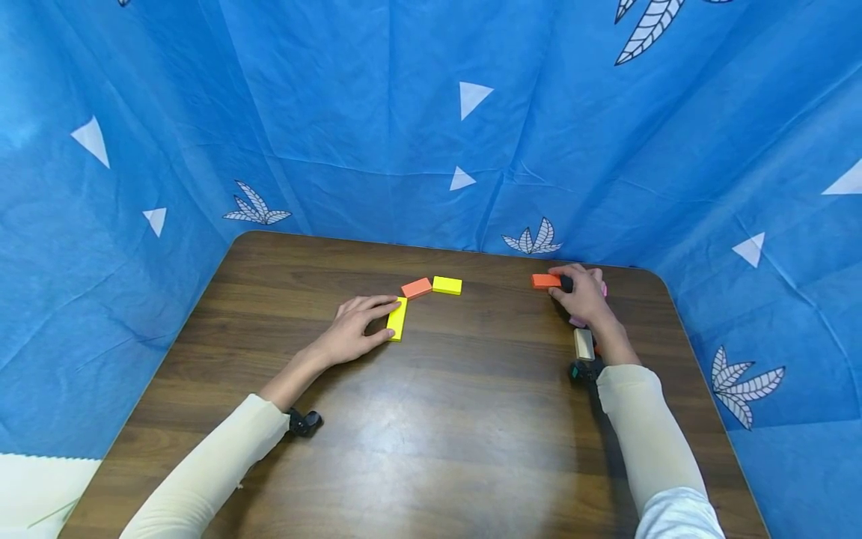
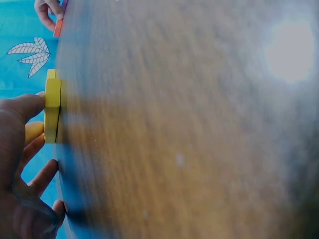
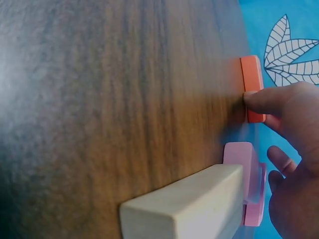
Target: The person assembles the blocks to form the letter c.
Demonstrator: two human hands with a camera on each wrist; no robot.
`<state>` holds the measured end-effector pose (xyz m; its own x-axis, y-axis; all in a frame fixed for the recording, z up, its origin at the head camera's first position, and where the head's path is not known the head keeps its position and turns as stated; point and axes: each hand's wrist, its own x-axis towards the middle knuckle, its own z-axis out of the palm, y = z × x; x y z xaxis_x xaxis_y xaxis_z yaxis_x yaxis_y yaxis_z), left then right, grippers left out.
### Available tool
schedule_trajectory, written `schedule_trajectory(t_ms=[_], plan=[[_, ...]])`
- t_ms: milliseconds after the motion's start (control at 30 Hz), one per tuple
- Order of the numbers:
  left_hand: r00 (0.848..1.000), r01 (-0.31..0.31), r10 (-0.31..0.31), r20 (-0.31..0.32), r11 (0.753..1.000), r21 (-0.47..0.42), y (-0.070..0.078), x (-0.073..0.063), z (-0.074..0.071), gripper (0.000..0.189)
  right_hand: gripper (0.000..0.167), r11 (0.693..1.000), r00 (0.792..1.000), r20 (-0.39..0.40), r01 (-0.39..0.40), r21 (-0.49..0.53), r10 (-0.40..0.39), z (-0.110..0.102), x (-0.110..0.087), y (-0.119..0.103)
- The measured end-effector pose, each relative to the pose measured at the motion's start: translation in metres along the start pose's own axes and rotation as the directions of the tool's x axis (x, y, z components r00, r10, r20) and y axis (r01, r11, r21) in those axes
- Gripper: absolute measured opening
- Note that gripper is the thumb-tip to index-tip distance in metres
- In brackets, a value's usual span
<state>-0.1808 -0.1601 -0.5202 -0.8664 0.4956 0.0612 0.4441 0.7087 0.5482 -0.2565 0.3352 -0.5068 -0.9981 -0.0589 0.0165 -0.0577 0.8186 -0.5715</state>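
Observation:
Thumb and fingertips of my left hand (image 1: 353,332) pinch a yellow block (image 1: 397,320) lying flat on the table, one at each end. Just past it, an orange block (image 1: 417,288) sits at an angle, with a second yellow block (image 1: 447,285) to its right. At the far right my right hand (image 1: 584,296) holds a red-orange block (image 1: 545,281) between thumb and finger; in the right wrist view the thumb lies on the near side of that block (image 3: 252,74). Pink blocks (image 3: 241,162) and a beige block (image 3: 187,204) are close beside this hand.
The wooden table (image 1: 458,419) ends at a blue curtain (image 1: 377,135) printed with leaves and triangles. The beige block (image 1: 584,344) stands near the right wrist, beside the black wrist camera (image 1: 584,371). Another black wrist camera (image 1: 305,424) is under the left forearm.

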Motion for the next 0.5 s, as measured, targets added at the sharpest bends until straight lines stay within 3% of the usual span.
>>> schedule_trajectory(t_ms=[500], plan=[[1.000, 0.000, 0.000, -0.004, 1.000, 0.014, 0.0014, -0.0004, 0.0001, 0.061, 0.040, 0.999, 0.999, -0.005, -0.041, 0.001, 0.041, 0.0028, -0.0043, 0.0007]])
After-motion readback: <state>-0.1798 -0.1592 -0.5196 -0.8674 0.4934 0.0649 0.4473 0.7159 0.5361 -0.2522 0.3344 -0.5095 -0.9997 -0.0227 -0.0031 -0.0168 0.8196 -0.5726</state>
